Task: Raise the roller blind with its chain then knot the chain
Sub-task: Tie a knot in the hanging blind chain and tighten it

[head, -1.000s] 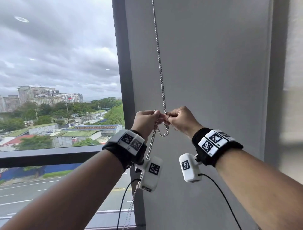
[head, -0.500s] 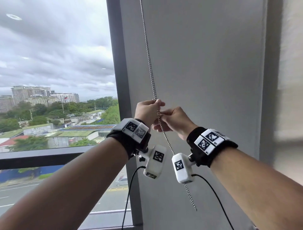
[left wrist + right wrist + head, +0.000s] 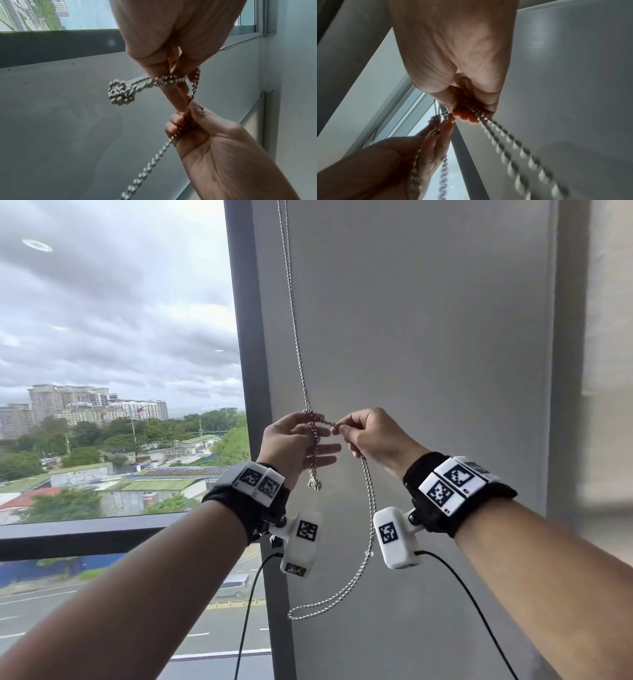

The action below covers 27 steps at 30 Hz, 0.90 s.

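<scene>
A silver bead chain (image 3: 297, 344) hangs down in front of the grey wall panel. My left hand (image 3: 301, 436) holds it wrapped across the fingers (image 3: 173, 86), and a small tangled knot (image 3: 314, 482) dangles below them. My right hand (image 3: 346, 428) pinches the chain between thumb and forefinger just right of the left fingertips (image 3: 188, 116). From that pinch a double strand (image 3: 505, 142) falls away and ends in a free loop (image 3: 301, 614). The window glass beside the chain is uncovered; the blind itself is out of sight.
A dark window post (image 3: 246, 337) stands just left of the chain, with the grey wall panel (image 3: 428, 337) behind it. A dark rail (image 3: 85, 535) crosses the window below. Cables hang from both wrist cameras (image 3: 305, 539).
The hands were pressed together at the chain; now my right hand has drawn its strand to the right. A wrap sits on my left fingers and the free loop hangs lower.
</scene>
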Tool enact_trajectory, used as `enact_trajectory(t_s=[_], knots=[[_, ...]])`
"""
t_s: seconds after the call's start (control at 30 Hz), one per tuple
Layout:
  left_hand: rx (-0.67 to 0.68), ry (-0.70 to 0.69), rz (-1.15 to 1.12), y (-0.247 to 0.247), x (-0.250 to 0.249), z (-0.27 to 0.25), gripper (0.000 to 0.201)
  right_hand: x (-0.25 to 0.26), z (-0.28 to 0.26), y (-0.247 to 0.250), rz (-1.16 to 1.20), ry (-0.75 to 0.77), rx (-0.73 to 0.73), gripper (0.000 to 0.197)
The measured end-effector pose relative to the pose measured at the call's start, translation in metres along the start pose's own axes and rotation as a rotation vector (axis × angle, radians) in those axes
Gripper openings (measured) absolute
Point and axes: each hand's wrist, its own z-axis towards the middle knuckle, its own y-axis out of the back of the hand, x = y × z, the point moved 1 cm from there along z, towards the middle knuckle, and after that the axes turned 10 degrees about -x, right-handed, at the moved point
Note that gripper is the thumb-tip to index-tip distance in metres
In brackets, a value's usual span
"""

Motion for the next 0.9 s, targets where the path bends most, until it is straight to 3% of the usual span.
enact_trajectory(t_s=[0.13,0.23,0.33,0.5,0.6,0.77,0.9], knots=[[0.006,0.082,-0.074,-0.003,0.008,-0.003,0.039,0.002,0.003,-0.006,-0.030,0.065,-0.077,0.014],[0.026,0.108,0.014,-0.005,0.014,-0.004,0.047,0.003,0.003,-0.013,0.018,0.039,-0.074,0.014],[0.071,0.124,0.117,-0.003,0.013,-0.005,0.052,0.004,0.003,-0.014,0.064,-0.012,-0.041,0.020],[0.000,0.113,0.174,0.000,0.013,-0.001,0.059,0.000,0.000,-0.014,0.109,-0.145,0.047,0.023],[0.004,0.127,0.188,0.000,0.011,-0.002,0.066,0.001,-0.006,-0.017,0.324,-0.264,0.097,0.022],[0.011,0.122,0.228,0.001,0.006,-0.001,0.048,0.004,-0.020,-0.022,0.695,-0.423,0.303,0.035],[-0.012,0.108,0.262,0.008,-0.004,0.001,0.051,-0.007,-0.029,-0.026,0.635,-0.433,0.299,0.039]])
